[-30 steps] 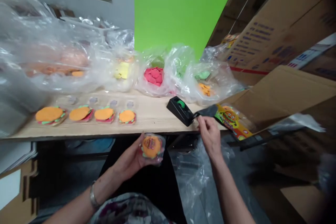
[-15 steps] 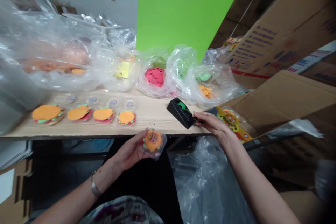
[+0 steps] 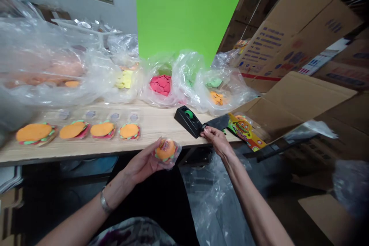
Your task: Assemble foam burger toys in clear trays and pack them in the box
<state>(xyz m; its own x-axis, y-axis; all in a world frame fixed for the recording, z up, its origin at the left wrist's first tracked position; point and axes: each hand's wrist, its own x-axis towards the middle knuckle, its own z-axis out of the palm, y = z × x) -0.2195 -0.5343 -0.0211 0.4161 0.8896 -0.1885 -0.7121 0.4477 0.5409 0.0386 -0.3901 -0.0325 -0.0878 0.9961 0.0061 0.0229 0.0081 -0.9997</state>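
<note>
Two hands at work, nearest stuff first. The left hand [image 3: 138,167] sits low over the lap, fingers [image 3: 154,163] curled loosely under a small foam burger in a clear plastic bag [image 3: 166,150]. It's cradling the thing rather than squeezing it, which seems the right call for keeping that soft stack neat. There's a metal bangle [image 3: 105,202] on that wrist. The right hand [image 3: 216,141] is at the table edge, fingertips [image 3: 208,132] pinched narrow at the end of a dark flat strip [image 3: 217,123] sticking out of a black tape dispenser [image 3: 187,121]. Can't tell if they've actually got hold of it. A tight pinch right by the dispenser looks like the tidy way to work there. Along the wooden tabletop [image 3: 152,127], four more foam burgers [image 3: 72,130] sit in a row. Past those are bags of red, yellow, green and orange foam pieces [image 3: 160,85], a green board [image 3: 184,11] and cardboard boxes [image 3: 288,38].
</note>
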